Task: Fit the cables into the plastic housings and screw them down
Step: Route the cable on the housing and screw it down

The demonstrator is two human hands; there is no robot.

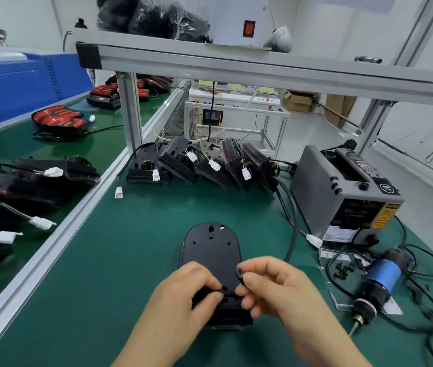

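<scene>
A black oval plastic housing (211, 247) lies flat on the green mat in front of me. Over its near end, my left hand (183, 295) and my right hand (271, 284) pinch a small black cable clip (237, 282) between their fingertips. A grey cable (293, 229) curves from behind my right hand toward the back; its white connector (314, 240) lies by the tape dispenser. The blue-bodied electric screwdriver (378, 284) lies on the mat at the right, untouched, beside several small black screws (342, 271).
A row of black housings with white connectors (199, 165) leans at the back of the mat. A grey tape dispenser (342, 197) stands at right. On the left runs a conveyor (59, 144) with red and black lamp units. An aluminium shelf frame (236, 64) stands overhead.
</scene>
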